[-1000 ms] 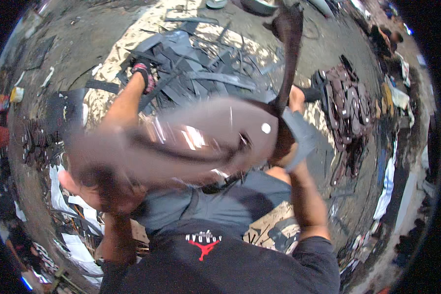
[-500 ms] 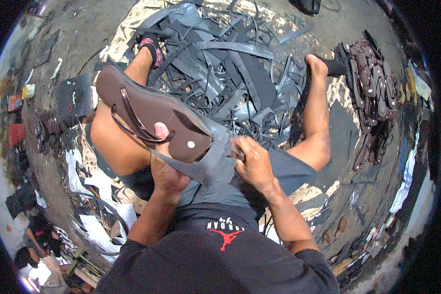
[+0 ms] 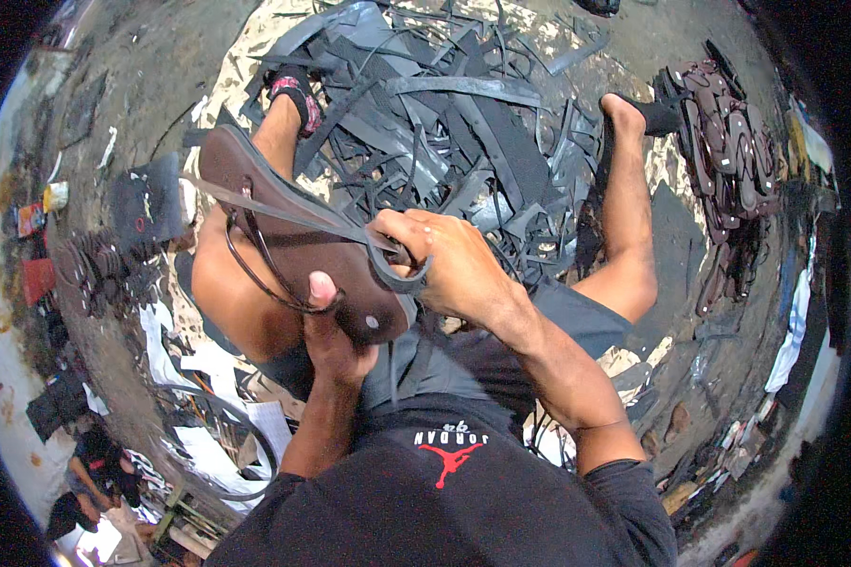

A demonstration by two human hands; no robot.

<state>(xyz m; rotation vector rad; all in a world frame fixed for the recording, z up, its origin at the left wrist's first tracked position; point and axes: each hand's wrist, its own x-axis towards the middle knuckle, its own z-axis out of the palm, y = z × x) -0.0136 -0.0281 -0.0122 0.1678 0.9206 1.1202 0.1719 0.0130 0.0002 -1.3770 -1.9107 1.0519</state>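
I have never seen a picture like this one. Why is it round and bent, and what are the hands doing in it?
There is no machine here. A person wears a wide camera on the head, looking down, so you see the person's own arms, lap and bare legs. The lens bends straight lines near the rim.

The left hand holds a brown sandal, thumb on its sole. The right hand grips a dark strip that runs along the sandal's edge.

On the ground ahead lies a heap of dark rubber scraps. At the right is a pile of finished sandals. White scraps lie at the left.
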